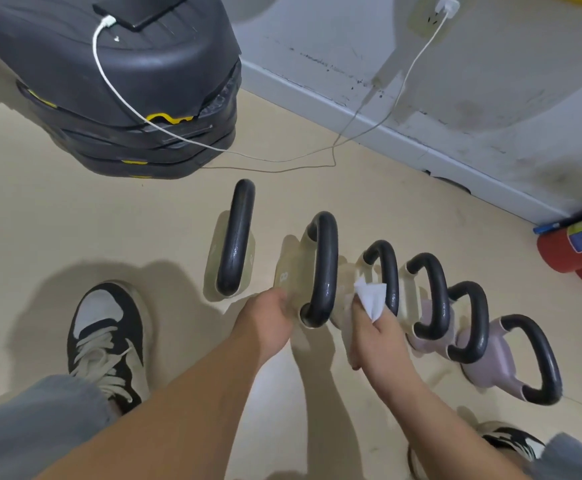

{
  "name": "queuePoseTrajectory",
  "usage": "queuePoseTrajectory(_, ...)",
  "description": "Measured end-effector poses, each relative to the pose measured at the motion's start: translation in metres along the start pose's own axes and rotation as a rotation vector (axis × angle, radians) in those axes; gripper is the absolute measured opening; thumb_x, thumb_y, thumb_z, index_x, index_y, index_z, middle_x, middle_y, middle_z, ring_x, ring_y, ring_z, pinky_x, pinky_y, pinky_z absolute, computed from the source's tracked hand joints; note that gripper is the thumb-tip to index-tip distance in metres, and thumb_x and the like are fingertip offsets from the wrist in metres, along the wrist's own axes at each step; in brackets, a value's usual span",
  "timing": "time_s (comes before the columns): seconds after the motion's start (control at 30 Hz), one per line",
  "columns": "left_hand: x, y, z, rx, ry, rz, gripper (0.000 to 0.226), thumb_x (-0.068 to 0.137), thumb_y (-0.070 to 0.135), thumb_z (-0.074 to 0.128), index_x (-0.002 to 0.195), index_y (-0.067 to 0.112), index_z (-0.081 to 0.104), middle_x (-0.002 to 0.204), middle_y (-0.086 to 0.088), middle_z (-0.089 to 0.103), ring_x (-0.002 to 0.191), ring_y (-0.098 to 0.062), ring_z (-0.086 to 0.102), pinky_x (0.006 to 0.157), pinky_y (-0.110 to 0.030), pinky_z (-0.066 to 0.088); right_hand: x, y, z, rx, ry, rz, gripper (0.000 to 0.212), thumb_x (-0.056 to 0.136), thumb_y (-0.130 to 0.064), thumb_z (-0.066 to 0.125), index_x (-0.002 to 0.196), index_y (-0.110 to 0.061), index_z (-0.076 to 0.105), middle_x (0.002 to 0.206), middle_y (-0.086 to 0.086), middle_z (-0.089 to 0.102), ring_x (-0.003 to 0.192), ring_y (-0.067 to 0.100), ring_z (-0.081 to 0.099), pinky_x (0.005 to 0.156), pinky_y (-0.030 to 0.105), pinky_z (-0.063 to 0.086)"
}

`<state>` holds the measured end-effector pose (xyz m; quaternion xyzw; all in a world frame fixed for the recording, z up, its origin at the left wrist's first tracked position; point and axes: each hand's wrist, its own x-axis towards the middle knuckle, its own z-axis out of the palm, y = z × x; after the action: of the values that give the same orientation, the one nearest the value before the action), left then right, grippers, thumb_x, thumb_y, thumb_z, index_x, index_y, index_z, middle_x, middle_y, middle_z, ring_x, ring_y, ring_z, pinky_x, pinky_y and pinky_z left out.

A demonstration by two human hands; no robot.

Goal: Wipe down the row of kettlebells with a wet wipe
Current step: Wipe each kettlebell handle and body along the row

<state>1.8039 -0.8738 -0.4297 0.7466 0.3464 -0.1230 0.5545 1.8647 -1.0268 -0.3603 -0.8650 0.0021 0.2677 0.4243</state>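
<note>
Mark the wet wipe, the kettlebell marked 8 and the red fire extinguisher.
wet wipe (372,299): head view, middle of white sheet.
kettlebell marked 8 (284,278): head view, beige body at the numeral.
fire extinguisher (558,252): head view, red cylinder.

A row of kettlebells (435,289) stands on the floor (75,220). The left hand (275,317) holds the beige second kettlebell (288,275), with its fingers (282,299) on the near side. Just right of those fingers, the right hand (376,337) pinches a white wet wipe (372,296). It presses the wipe against the third kettlebell (388,271), beside the black handle.
</note>
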Motion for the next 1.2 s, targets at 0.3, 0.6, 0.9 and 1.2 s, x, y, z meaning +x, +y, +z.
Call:
queuePoseTrajectory(0.3, -0.028, 0.091, -0.045, -0.128, 0.19, 0.277, 0.057, 0.097, 0.062, 0.044, 0.076, 0.012, 0.061, 0.063, 0.007, 0.059, 0.066, -0.017, 0.058, 0.074, -0.037, 0.052, -0.017, -0.057, -0.018, 0.139, -0.281, -0.17, 0.031, 0.093, -0.035, 0.069, 0.124, -0.029, 0.067, 0.108, -0.001, 0.077, 0.097, 0.022, 0.073, 0.073, 0.042, 0.058)
queuePoseTrajectory(0.6, -0.03, 0.141, -0.087, -0.119, -0.205, 0.162, 0.027, 0.084, 0.047, 0.072, 0.069, 0.024, 0.068, 0.07, 0.011, 0.067, 0.075, -0.015, 0.064, 0.073, -0.029, 0.048, 0.002, -0.097, -0.057, 0.117, -0.509, -0.071, 0.064, 0.076, -0.034, 0.078, 0.136, -0.027, 0.06, 0.12, -0.007, 0.076, 0.112, 0.017, 0.073, 0.093, 0.038, 0.056)
queuePoseTrajectory(0.9, 0.029, 0.136, -0.067, -0.342, 0.086, 0.168, 0.014, 0.098, 0.029, 0.063, 0.091, 0.017, 0.066, 0.083, 0.001, 0.063, 0.074, -0.016, 0.056, 0.062, -0.025, 0.044, 0.071, -0.108, -0.038, 0.456, -0.005, -0.018, 0.038, 0.086, 0.0, 0.053, 0.107, -0.018, 0.08, 0.101, 0.002, 0.08, 0.089, 0.027, 0.074, 0.074, 0.031, 0.058)
queuePoseTrajectory(1.2, 0.081, 0.144, -0.053, 0.212, 0.262, 0.03, 0.048, 0.1, 0.032, 0.056, 0.141, 0.01, 0.045, 0.142, -0.009, 0.043, 0.123, -0.031, 0.052, 0.096, -0.037, 0.047, 0.135, -0.098, -0.019, -0.317, -0.063, 0.019, 0.072, 0.098, -0.032, 0.065, 0.161, -0.016, 0.034, 0.154, 0.003, 0.048, 0.108, 0.03, 0.068, 0.082, 0.035, 0.055)
